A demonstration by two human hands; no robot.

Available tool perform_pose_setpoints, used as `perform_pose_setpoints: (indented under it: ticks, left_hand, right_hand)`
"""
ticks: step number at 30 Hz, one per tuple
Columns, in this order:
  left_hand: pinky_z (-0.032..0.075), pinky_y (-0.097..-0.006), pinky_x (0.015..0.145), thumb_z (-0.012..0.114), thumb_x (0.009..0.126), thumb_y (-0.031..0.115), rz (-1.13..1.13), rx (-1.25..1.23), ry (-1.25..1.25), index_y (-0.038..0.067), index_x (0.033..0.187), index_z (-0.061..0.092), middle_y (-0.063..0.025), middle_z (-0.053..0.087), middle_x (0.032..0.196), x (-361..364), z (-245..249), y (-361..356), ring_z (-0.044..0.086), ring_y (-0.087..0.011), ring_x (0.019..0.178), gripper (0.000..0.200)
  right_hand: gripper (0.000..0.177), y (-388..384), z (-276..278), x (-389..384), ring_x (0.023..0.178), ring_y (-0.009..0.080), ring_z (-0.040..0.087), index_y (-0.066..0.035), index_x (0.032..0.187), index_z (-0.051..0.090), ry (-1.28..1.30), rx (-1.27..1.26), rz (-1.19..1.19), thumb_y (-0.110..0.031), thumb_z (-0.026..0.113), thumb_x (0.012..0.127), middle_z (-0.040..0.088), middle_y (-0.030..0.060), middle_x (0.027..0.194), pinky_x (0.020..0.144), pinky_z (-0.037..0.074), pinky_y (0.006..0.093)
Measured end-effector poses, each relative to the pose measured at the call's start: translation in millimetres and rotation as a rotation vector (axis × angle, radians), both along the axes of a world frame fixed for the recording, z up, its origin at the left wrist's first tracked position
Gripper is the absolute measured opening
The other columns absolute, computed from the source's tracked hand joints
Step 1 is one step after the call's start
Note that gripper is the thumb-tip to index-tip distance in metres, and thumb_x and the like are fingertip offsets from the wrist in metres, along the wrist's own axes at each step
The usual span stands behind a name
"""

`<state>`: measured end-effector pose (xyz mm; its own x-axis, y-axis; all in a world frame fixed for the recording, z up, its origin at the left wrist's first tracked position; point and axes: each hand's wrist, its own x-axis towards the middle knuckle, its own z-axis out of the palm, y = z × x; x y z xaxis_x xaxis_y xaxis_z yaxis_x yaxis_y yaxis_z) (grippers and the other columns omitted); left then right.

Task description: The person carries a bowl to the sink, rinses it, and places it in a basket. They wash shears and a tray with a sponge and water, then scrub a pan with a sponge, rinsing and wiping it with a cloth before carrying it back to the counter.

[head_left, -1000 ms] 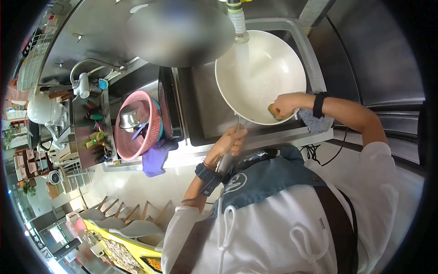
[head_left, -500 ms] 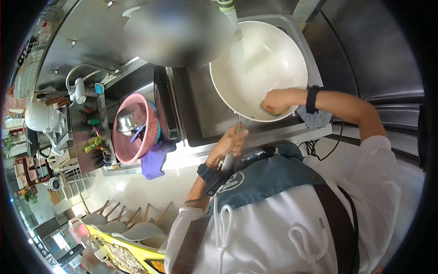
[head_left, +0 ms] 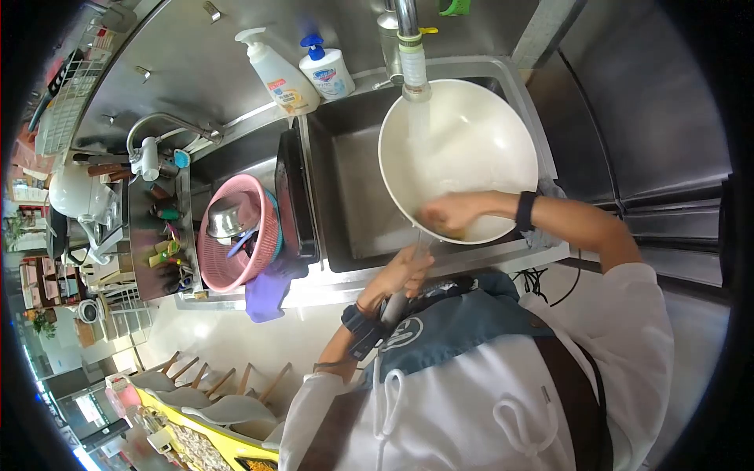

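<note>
The white pan lies tilted in the sink. Water from the tap falls onto its inner wall just beyond my right hand. That hand is curled shut low on the pan's near wall, pressing something yellowish under the fingers. It looks like a sponge, though little of it shows. My left hand is closed around the pan's handle, just outside the rim and nearer my body than the right hand.

I judge the pan wide, stiff and fairly heavy for 1 hand, and its wet coating slippery. So the handle is the place to hold it, with the rim leaning on the sink edge to take some weight.

Out past my left hand a dark tray stands on edge. Farther out are a pink basket holding a steel bowl, and a purple cloth. Beyond the pan, 2 soap bottles stand on the ledge.
</note>
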<state>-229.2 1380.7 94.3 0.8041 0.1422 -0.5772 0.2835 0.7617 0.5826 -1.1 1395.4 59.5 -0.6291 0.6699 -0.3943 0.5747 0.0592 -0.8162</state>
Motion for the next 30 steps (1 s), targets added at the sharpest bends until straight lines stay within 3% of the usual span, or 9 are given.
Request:
perform_pose_setpoints:
  ticks: [5, 7, 9, 11, 15, 17, 23, 27, 30]
  left_hand:
    - [0.019, -0.021, 0.032, 0.047, 0.091, 0.017, 0.044, -0.05, 0.03, 0.012, 0.089, 0.037, 0.0071, 0.025, 0.052, -11.1, 4.9, -3.0, 0.021, -0.004, 0.036, 0.012]
    - [0.018, -0.0208, 0.032, 0.047, 0.091, 0.017, 0.029, -0.066, 0.056, 0.013, 0.089, 0.037, 0.0076, 0.025, 0.052, -15.8, 6.8, -5.8, 0.021, -0.0036, 0.036, 0.011]
    - [0.017, -0.0205, 0.033, 0.048, 0.091, 0.017, 0.012, -0.089, 0.09, 0.013, 0.091, 0.038, 0.0081, 0.024, 0.052, -17.6, 11.1, -6.5, 0.02, -0.0029, 0.036, 0.011]
    - [0.021, -0.0202, 0.033, 0.047, 0.09, 0.018, -0.022, -0.108, 0.091, 0.012, 0.09, 0.039, 0.0068, 0.027, 0.054, -19.2, 14.5, -4.7, 0.024, -0.0033, 0.038, 0.01]
    - [0.023, -0.0196, 0.033, 0.048, 0.09, 0.018, -0.022, -0.129, 0.111, 0.012, 0.09, 0.04, 0.0066, 0.028, 0.055, -16.6, 24.3, -4.7, 0.026, -0.0031, 0.04, 0.01]
    - [0.018, -0.0173, 0.032, 0.048, 0.091, 0.016, 0.002, -0.166, 0.106, 0.014, 0.096, 0.038, 0.0099, 0.025, 0.053, -13.6, 27.6, -6.1, 0.021, -0.0006, 0.037, 0.011]
    - [0.019, -0.0168, 0.033, 0.048, 0.091, 0.017, -0.07, -0.137, 0.077, 0.014, 0.095, 0.038, 0.0095, 0.026, 0.054, -14.7, 20.9, -4.3, 0.022, -0.0004, 0.038, 0.011]
    - [0.022, -0.018, 0.033, 0.049, 0.09, 0.017, -0.026, -0.086, 0.177, 0.013, 0.091, 0.039, 0.0087, 0.026, 0.054, -12.2, 34.7, -11.2, 0.023, -0.0012, 0.038, 0.011]
    - [0.025, -0.0194, 0.032, 0.049, 0.089, 0.017, 0.046, -0.104, 0.166, 0.012, 0.087, 0.039, 0.0076, 0.027, 0.053, -19.3, 37.3, -15.5, 0.025, -0.0021, 0.038, 0.011]
  right_hand:
    - [0.013, -20.2, 2.8, 75.7, 0.055, 0.0207, 0.054, -0.009, 0.073, 0.063, -0.649, -0.305, 0.374, -0.016, 0.052, 0.072, 0.061, 0.005, 0.062, 0.051, 0.042, 0.0349]
    - [0.017, -19.5, -8.3, 107.6, 0.069, 0.0211, 0.061, -0.006, 0.08, 0.067, -1.069, 0.258, 0.683, -0.019, 0.057, 0.072, 0.066, 0.0072, 0.076, 0.053, 0.045, 0.037]
    - [0.018, -2.3, -19.9, 120.5, 0.095, 0.0254, 0.053, -0.008, 0.086, 0.068, -1.352, 0.452, 0.154, -0.015, 0.058, 0.073, 0.061, 0.0076, 0.098, 0.07, 0.047, 0.037]
    - [0.031, 30.0, -27.9, 123.8, 0.095, 0.0244, 0.05, -0.007, 0.105, 0.058, -1.293, 0.907, -0.066, -0.013, 0.055, 0.075, 0.053, 0.009, 0.102, 0.074, 0.046, 0.0329]
    - [0.033, 85.8, -34.7, 88.1, 0.098, 0.0302, 0.05, -0.005, 0.111, 0.049, -0.806, 1.123, -0.292, -0.01, 0.05, 0.078, 0.048, 0.0141, 0.104, 0.078, 0.048, 0.0355]
    - [0.031, 91.2, 0.3, 48.3, 0.102, 0.028, 0.05, -0.007, 0.112, 0.046, -0.123, 0.753, -0.527, -0.007, 0.046, 0.081, 0.045, 0.0153, 0.107, 0.081, 0.048, 0.0358]
    - [0.025, 91.7, 22.0, -5.8, 0.092, 0.0274, 0.054, -0.009, 0.103, 0.048, -0.064, 1.084, 0.059, -0.005, 0.049, 0.078, 0.045, 0.0102, 0.103, 0.076, 0.048, 0.035]
    - [0.025, 128.1, -2.7, 20.2, 0.079, 0.0267, 0.055, -0.01, 0.1, 0.049, -0.494, 1.266, -0.106, -0.005, 0.053, 0.075, 0.052, 0.0087, 0.094, 0.07, 0.048, 0.0388]
    - [0.026, 142.7, -53.5, 83.1, 0.085, 0.0291, 0.057, -0.009, 0.102, 0.05, -0.701, 0.878, -0.496, -0.011, 0.055, 0.076, 0.059, 0.012, 0.09, 0.073, 0.048, 0.0394]
